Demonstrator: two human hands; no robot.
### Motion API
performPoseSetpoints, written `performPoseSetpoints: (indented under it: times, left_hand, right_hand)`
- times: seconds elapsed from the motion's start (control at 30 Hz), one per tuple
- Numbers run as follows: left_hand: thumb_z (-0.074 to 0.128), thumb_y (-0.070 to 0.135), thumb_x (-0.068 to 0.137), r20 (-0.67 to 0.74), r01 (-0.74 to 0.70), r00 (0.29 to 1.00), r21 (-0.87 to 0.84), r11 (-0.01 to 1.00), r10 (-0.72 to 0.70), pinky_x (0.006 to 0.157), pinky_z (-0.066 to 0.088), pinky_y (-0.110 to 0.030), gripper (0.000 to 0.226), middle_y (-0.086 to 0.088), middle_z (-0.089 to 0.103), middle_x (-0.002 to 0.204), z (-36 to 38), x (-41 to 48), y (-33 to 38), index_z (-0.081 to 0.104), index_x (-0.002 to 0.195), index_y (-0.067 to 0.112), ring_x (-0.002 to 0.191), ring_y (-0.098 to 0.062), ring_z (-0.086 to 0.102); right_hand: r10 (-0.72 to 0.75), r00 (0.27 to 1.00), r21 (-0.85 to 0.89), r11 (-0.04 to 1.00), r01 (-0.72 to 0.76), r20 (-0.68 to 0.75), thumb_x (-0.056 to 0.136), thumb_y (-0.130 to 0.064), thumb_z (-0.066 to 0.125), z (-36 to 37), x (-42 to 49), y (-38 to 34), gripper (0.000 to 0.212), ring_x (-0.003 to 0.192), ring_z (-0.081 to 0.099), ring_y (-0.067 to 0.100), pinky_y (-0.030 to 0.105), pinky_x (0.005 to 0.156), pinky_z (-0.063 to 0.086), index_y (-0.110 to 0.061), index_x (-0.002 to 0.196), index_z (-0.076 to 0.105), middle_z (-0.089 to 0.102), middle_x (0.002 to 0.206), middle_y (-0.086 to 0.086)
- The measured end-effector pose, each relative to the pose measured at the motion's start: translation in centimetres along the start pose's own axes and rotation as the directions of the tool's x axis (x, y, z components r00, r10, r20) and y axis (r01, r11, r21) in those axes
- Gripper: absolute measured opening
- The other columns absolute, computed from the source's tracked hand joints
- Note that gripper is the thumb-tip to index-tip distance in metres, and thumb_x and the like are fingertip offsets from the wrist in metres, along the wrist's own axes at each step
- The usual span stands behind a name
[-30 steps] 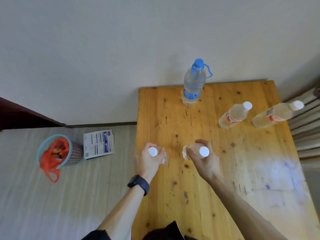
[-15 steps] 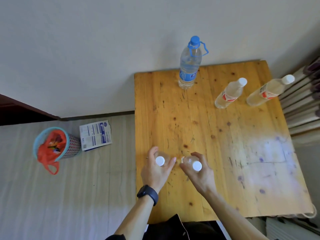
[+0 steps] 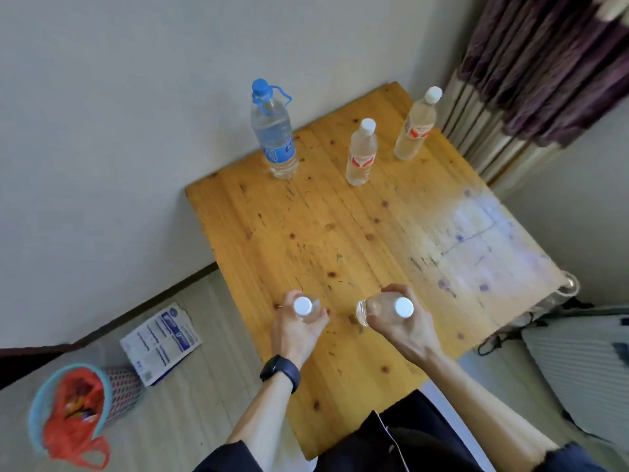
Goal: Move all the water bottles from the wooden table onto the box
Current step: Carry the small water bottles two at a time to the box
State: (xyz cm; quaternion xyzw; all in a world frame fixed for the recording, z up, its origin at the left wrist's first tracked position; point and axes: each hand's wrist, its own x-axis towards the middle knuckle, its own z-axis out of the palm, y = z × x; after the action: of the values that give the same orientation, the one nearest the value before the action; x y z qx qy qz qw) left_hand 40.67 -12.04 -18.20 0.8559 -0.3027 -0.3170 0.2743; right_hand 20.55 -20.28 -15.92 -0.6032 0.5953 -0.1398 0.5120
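Observation:
My left hand (image 3: 296, 330) grips a small clear bottle with a white cap (image 3: 303, 307) above the near part of the wooden table (image 3: 374, 240). A second white-capped bottle (image 3: 383, 310) is held in my right hand (image 3: 406, 330), tilted with its base toward the left. Three bottles stand upright at the table's far end: a tall blue-capped bottle (image 3: 272, 131) on the left, a red-labelled bottle (image 3: 361, 153) in the middle, and another red-labelled bottle (image 3: 415, 126) near the far right corner. No box is in view.
A wall runs along the table's far and left side. A striped curtain (image 3: 531, 73) hangs at the far right. On the floor to the left lie a printed paper packet (image 3: 161, 342) and a basket with a red bag (image 3: 78, 403). A grey striped surface (image 3: 585, 362) sits at right.
Both hands have drawn the two bottles toward me and held their grips. The view has swung, so the table now appears rotated and the curtain shows at the far right.

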Motion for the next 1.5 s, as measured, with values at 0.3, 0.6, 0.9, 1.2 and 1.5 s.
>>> performPoseSetpoints:
  times: [0.3,0.6,0.9,1.2,1.5]
  left_hand:
    - [0.072,0.058,0.075,0.304,-0.457,0.864,0.138,0.878,0.402,0.054,0.044,-0.03,0.047,0.008,0.064,0.076,6.4,-6.4,8.9,0.049,0.109,0.034,0.07,-0.023,0.062]
    - [0.079,0.048,0.07,0.477,-0.831,0.466,-0.054,0.554,0.745,0.062,0.046,-0.03,0.047,0.009,0.063,0.078,16.7,-23.8,18.5,0.053,0.105,0.03,0.076,-0.025,0.064]
    - [0.072,0.056,0.068,0.718,-0.87,0.072,-0.294,0.395,0.692,0.075,0.053,-0.032,0.045,0.009,0.068,0.083,28.5,-51.4,19.8,0.05,0.1,0.032,0.083,-0.023,0.066]
    - [0.07,0.059,0.066,0.745,-0.78,-0.46,-0.599,0.181,0.483,0.076,0.056,-0.033,0.046,0.011,0.069,0.08,36.3,-79.8,20.3,0.054,0.096,0.028,0.082,-0.017,0.068]
    - [0.067,0.06,0.063,0.642,-0.633,-0.731,-0.765,0.12,0.232,0.074,0.055,-0.029,0.044,0.014,0.069,0.084,42.2,-103.6,17.6,0.058,0.096,0.032,0.082,-0.01,0.066]
  right_hand:
    - [0.149,0.911,0.18,0.98,-0.084,-0.384,0.073,-0.042,0.084,-10.3,-12.0,4.1,0.042,0.072,0.065,0.001,0.019,0.057,0.048,-0.037,0.104,0.056,0.07,0.085,-0.023]
    - [0.296,0.603,0.289,0.951,-0.111,-0.741,0.067,-0.039,0.086,-18.5,-29.7,14.4,0.04,0.078,0.065,-0.003,0.012,0.066,0.048,-0.034,0.097,0.06,0.068,0.088,-0.028]
    - [0.46,0.112,0.436,0.88,-0.19,-0.881,0.064,-0.039,0.086,-24.4,-54.7,26.5,0.045,0.076,0.062,-0.002,0.011,0.064,0.043,-0.033,0.098,0.057,0.067,0.079,-0.021]
    - [0.633,-0.427,0.724,0.685,-0.08,-0.646,0.054,-0.064,0.075,-24.2,-76.8,35.2,0.057,0.078,0.07,0.012,0.033,0.079,0.056,-0.036,0.1,0.057,0.071,0.081,-0.02]
    - [0.606,-0.715,0.847,0.53,0.034,-0.35,0.054,-0.074,0.068,-24.3,-91.7,43.1,0.072,0.088,0.068,0.009,0.033,0.083,0.055,-0.024,0.106,0.064,0.072,0.094,-0.016]
